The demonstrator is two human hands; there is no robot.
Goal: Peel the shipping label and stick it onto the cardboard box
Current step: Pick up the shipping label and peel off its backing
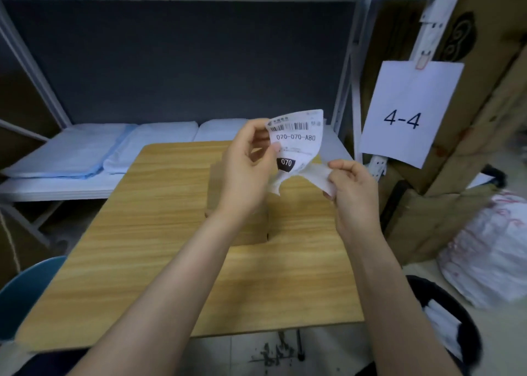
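I hold a white shipping label (296,139) printed with a barcode and "070-070-A80" up above the table. My left hand (245,173) pinches its left edge between thumb and fingers. My right hand (353,190) grips the white backing strip (315,173), which curls away from the label's lower right. A small brown cardboard box (242,227) stands on the wooden table (142,247) just below my hands, largely hidden by my left wrist.
White metal shelving (57,187) behind the table holds folded blue-white bedding (85,153). A paper sign reading "4-4" (405,113) hangs at the right, over large cardboard boxes. A white sack (490,250) and a black bin (445,324) sit at the lower right. A blue chair (25,290) is at the left.
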